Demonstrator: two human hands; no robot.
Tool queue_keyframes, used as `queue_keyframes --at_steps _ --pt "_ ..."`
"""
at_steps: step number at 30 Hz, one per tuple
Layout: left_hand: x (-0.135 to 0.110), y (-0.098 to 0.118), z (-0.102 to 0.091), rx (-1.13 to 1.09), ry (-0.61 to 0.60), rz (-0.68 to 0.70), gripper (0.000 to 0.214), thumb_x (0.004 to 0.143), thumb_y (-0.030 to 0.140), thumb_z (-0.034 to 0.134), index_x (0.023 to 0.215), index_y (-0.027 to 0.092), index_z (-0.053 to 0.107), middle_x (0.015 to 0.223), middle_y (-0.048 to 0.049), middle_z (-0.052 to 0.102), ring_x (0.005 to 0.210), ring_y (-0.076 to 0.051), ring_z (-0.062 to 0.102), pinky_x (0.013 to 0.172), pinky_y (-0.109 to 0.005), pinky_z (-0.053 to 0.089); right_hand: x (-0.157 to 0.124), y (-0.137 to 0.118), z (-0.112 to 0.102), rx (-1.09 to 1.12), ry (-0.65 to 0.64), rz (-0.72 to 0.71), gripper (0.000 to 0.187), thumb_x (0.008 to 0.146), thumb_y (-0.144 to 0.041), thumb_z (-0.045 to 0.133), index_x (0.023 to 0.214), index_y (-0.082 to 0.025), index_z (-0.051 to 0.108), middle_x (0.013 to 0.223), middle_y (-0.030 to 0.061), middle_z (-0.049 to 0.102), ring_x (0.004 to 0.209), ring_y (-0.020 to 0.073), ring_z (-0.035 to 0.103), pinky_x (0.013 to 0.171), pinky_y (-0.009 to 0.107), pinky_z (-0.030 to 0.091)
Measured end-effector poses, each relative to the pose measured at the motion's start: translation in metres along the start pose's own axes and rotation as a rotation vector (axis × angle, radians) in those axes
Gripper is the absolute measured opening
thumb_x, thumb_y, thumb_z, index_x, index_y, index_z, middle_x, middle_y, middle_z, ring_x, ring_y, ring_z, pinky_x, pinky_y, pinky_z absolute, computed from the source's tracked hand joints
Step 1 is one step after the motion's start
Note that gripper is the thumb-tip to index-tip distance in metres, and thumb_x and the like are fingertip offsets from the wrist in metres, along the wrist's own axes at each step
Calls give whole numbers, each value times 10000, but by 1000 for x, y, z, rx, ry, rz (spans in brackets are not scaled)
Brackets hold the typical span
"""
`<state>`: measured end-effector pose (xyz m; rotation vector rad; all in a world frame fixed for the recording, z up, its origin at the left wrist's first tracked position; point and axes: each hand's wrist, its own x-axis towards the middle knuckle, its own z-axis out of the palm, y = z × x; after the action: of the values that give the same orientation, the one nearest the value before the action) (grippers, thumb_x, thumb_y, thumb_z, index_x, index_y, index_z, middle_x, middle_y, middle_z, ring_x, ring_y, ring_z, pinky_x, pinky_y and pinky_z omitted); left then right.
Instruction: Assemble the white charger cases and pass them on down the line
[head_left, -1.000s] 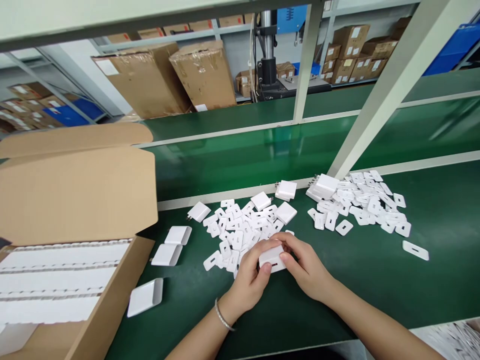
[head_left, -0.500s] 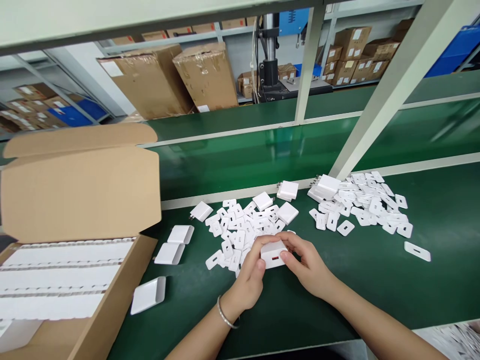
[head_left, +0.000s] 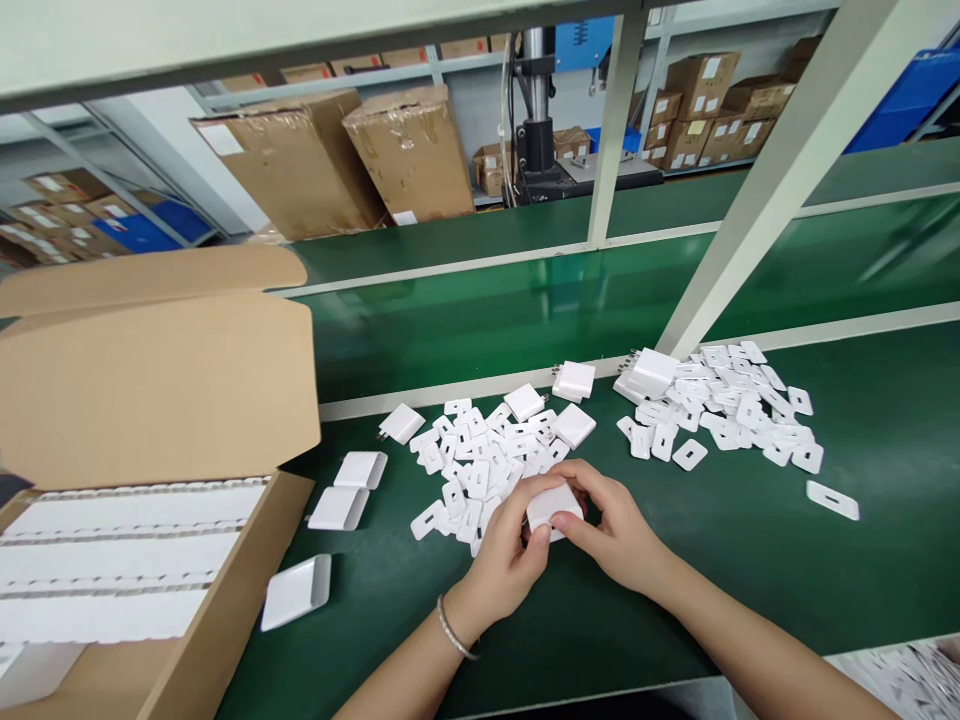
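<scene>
A white charger is held between both hands, just in front of a heap of small white slotted cover plates. My left hand grips its left side, with a metal bangle at the wrist. Around its right side curl the fingers of my right hand, the thumb pressing on the near edge. The charger's underside is hidden by the fingers. Beyond the heap lie several other white chargers, some with metal prongs showing. Left of the hands are three white open-ended shells.
An open cardboard box with rows of white pieces stands at the left. Another pile of cover plates lies at the right, with one longer plate apart from it. A slanted metal post rises behind that pile.
The charger has tilted in my hands: its broad white face now shows, and the end with the red port is no longer visible. Both thumbs have shifted on it.
</scene>
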<state>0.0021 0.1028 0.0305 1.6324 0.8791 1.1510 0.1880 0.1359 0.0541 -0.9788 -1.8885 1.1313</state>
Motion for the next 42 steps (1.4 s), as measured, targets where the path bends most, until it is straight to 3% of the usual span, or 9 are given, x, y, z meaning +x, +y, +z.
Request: queue_keyframes --at_steps 6,9,15,20,26,30,35,38,42 --pt "-2 -1 -5 -204 108 -136 603 1085 671 238 1511 299 447 1320 -111 625 1108 -282 643 983 -453 542 2 1 5 -108 32 -239 447 1017 -563 639 1334 -253 588 1141 96 727 934 246 679 807 375 560" --pt "1 2 -8 -208 176 -261 524 1091 619 351 1500 305 441 1229 -84 640 995 -244 649 914 -406 556 1 5 8 -173 39 -313 474 1022 -482 663 1432 -282 534 1225 113 710 1065 282 681 893 431 580" --pt "5 -5 -9 -159 224 -246 393 1059 499 574 1392 307 490 1356 -88 613 1133 -235 654 965 -381 550 -2 13 3 -268 200 -232 685 1037 -478 614 1599 -251 293 1407 166 608 1184 303 646 966 483 577" --pt "17 -10 -16 -26 344 -139 443 1015 477 660 1378 272 509 1318 -105 622 1205 -250 638 1000 -389 528 10 31 -18 -438 488 -41 433 1081 -479 479 1402 -188 489 1277 178 594 1152 314 627 992 531 553" --pt "21 39 -58 149 549 150 340 1012 476 632 1241 235 561 1183 -97 645 1078 -233 666 961 -396 567 30 63 -37 -745 324 50 622 1034 -610 351 1258 -81 589 1260 283 627 1258 470 589 1060 648 497" --pt "-32 79 -105 554 736 166 248 988 346 644 1194 219 591 1150 -91 658 1063 -228 657 925 -355 551 35 70 -38 -754 239 112 683 998 -654 347 1271 -78 590 1263 293 628 1297 475 584 1003 614 557" --pt "-140 108 -195 1230 1082 -323 310 923 365 658 1173 180 650 1163 -124 730 1119 -309 660 1014 -433 511 29 59 -36 -834 238 27 685 968 -628 332 1241 -74 628 1282 304 615 1254 501 604 970 634 563" --pt "-190 118 -251 1504 970 -869 375 928 357 585 1238 157 654 1175 -156 749 1187 -374 649 987 -442 503 26 53 -38 -938 260 22 712 960 -640 317 1217 -78 670 1304 306 604 1183 526 625 909 661 566" --pt "-222 114 -293 1443 827 -1070 290 863 269 598 1100 127 686 1034 -153 780 978 -349 732 806 -369 527 22 50 -43 -1024 282 77 752 970 -649 287 1246 -75 688 1310 314 597 1157 552 616 841 678 562"
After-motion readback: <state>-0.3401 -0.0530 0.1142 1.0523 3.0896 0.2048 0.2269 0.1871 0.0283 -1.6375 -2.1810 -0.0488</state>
